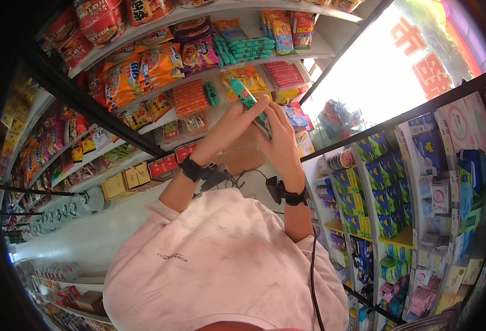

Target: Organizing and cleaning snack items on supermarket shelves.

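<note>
Head cam: nearest is my pale pink shirt (226,259), w/ a black cable (313,276) running down its right side. Next, a black strap on each wrist, left strap (194,169) & right strap (295,197), plus thin wires (233,177) low btwn my arms. Off to the right, shelves of green & blue packs (387,207).

Farther out, my left hand (242,117) & right hand (282,133) meet at a slim green pack (243,91). Left's fingers are mostly hidden, thumb across the pack; right's fingers are bent, close together, around its near end. Both are closed on it w/ only a sm. gap btwn them; can't tell which bears more weight. Pack's on a slant, far end poking out past my fingers to the left, in front of the snack shelves.

Past the hands: red boxes (164,165) low left, a tub of orange sticks (189,99) left of the pack, sm. green sticks (211,94) beside that tub, pink packs (284,73) to the right. Next shelf: orange bags (143,74) left, purple bag (199,53) & teal packs (248,49) mid. Far right, a bright window (375,66); far left, red tubs (100,23).
</note>
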The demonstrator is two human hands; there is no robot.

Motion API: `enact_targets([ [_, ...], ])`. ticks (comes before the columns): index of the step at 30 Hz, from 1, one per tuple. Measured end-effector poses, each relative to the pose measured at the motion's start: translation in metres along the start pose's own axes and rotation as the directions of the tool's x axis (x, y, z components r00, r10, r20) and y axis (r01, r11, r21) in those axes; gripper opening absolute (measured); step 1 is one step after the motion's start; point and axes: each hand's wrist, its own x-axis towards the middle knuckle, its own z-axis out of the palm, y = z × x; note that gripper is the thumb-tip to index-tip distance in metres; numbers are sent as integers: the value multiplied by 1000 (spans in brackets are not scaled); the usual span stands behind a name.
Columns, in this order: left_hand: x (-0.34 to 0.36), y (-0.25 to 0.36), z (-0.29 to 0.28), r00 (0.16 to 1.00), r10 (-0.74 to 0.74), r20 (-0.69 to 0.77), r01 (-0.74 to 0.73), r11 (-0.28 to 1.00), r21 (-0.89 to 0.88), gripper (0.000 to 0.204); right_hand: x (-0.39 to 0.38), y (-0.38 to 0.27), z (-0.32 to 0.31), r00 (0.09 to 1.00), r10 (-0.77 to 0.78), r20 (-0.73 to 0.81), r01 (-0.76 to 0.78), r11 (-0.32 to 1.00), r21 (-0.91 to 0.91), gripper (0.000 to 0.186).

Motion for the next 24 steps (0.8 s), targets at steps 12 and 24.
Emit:
enact_targets([
  [12,-30,13,10,747,596,294,-632,499,593,34,-10,58,-29,841,461,284,179,-731,659,41],
  [24,-36,-49,39,372,461,806,-926,117,360,47,-2,71,-1,849,359,387,324,-933,157,30],
])
